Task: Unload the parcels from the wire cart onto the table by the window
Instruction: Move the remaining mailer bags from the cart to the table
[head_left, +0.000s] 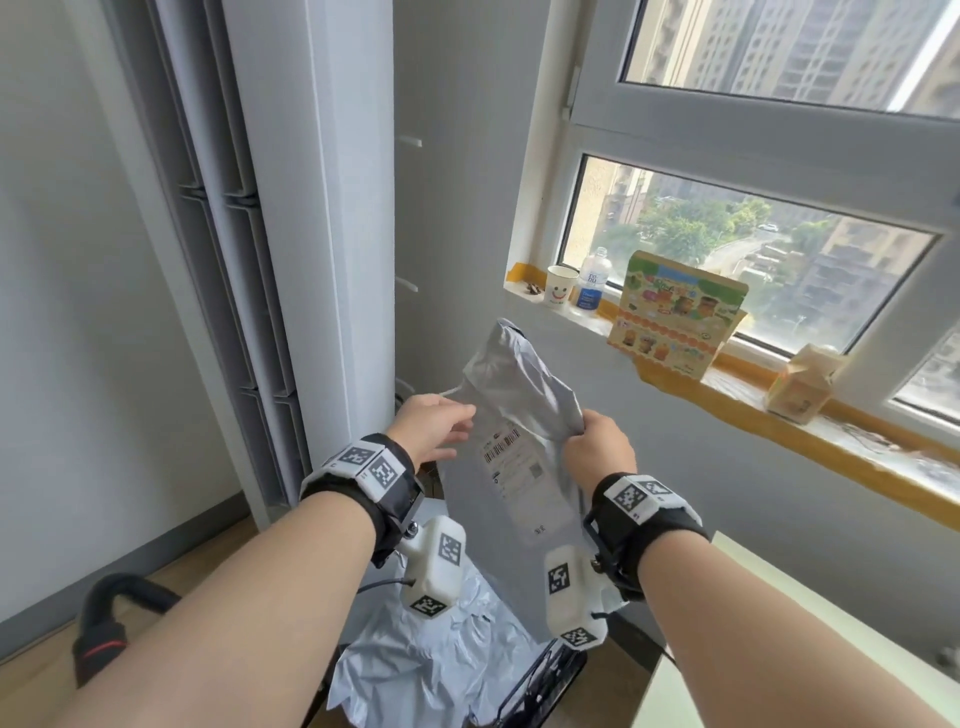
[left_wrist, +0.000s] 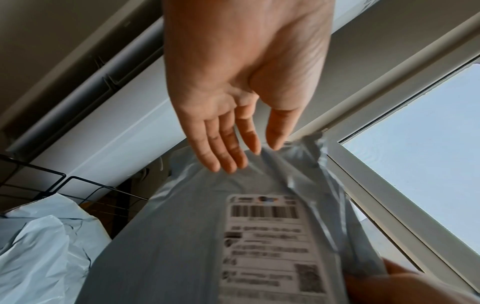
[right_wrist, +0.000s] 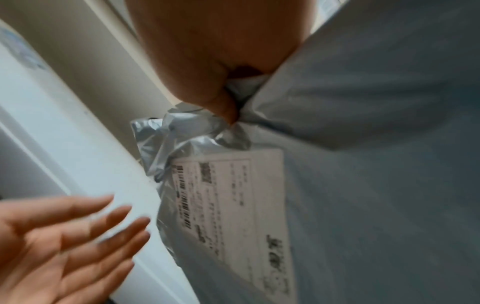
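Right hand (head_left: 597, 447) pinches the parcel's (head_left: 511, 447) right edge above the cart (head_left: 540, 680); our left hand (head_left: 434, 428), fingers spread, touches its left side. We should grip both edges, then swing right onto the worktop (head_left: 810, 639).

The head view looks down from above; both wrist views look up close along the hands, sharing the crinkled grey plastic mailer parcel (head_left: 511, 441).
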